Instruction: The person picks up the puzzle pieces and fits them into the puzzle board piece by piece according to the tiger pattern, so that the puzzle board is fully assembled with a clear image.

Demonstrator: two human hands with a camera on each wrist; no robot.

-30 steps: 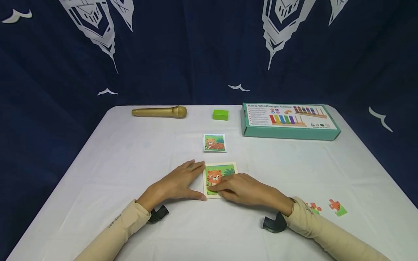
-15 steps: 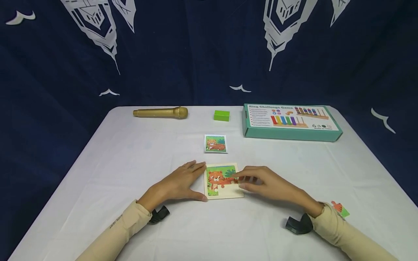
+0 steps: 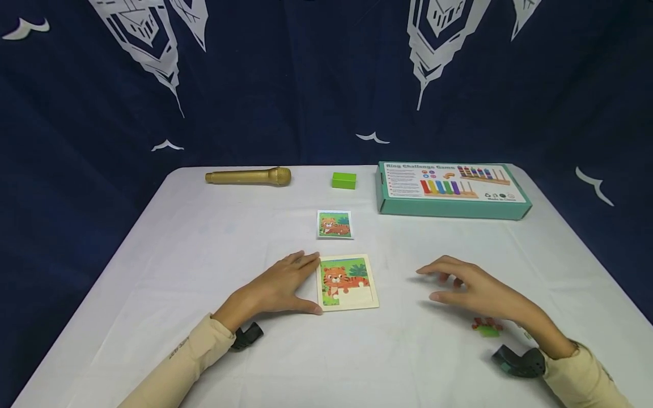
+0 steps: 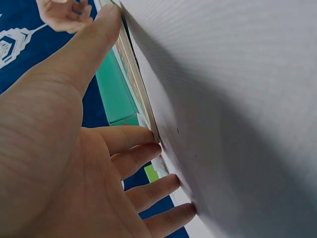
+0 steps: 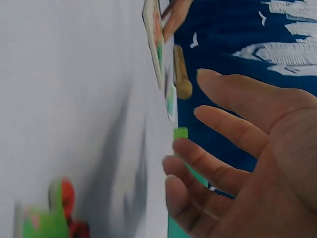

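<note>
A tiger jigsaw puzzle (image 3: pixel 347 282) in a pale wooden tray lies at the middle of the table; bare wood shows at its lower right. My left hand (image 3: pixel 278 288) rests beside it, thumb and fingertips against the tray's left edge, fingers straight. In the left wrist view the thumb (image 4: pixel 101 34) touches the tray's side. Over the table to the right, my right hand (image 3: pixel 474 288) is held with relaxed fingers and nothing in them. Just below it lies a red-and-green puzzle piece (image 3: pixel 488 327); another piece is mostly hidden by the wrist. Blurred pieces (image 5: pixel 47 223) also show in the right wrist view.
Behind the puzzle lies a small tiger picture card (image 3: pixel 335 225). Farther back are a green block (image 3: pixel 344 181), a gold microphone (image 3: pixel 248 176) and a green Ring Challenge Game box (image 3: pixel 453 190). A dark blue curtain (image 3: pixel 296 85) hangs behind the table.
My right hand has left the puzzle and moved right, over the loose pieces. The tray's lower right, covered by the hand before, is now in sight. My left hand stays put.
</note>
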